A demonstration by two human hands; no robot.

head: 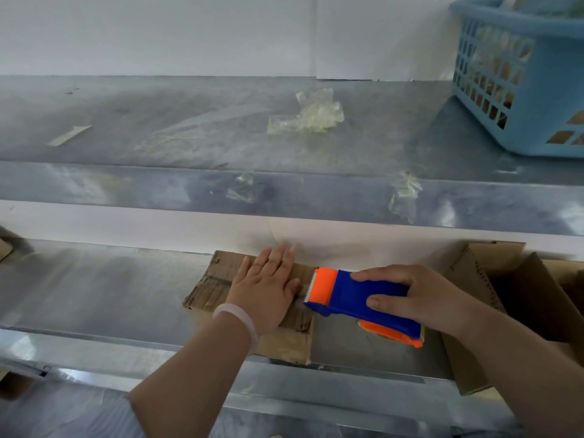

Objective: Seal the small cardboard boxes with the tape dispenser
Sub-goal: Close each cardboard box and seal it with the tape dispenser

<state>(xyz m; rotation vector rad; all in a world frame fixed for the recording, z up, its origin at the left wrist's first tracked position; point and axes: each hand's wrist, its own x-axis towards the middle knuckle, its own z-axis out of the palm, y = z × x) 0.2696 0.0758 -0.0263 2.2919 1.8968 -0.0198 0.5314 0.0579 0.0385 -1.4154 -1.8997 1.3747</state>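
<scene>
Small cardboard box point(221, 279) on the lower metal shelf point(110, 289), pressed flat under the straight-fingered left hand point(268, 289). Beside it, right hand point(420, 295) wrapped round the blue-and-orange tape dispenser point(347, 295), toothed edge at the box's right end.

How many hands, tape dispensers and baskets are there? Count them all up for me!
Hands: 2, the left hand and the right hand
Tape dispenser: 1
Basket: 1
Total: 4
</scene>
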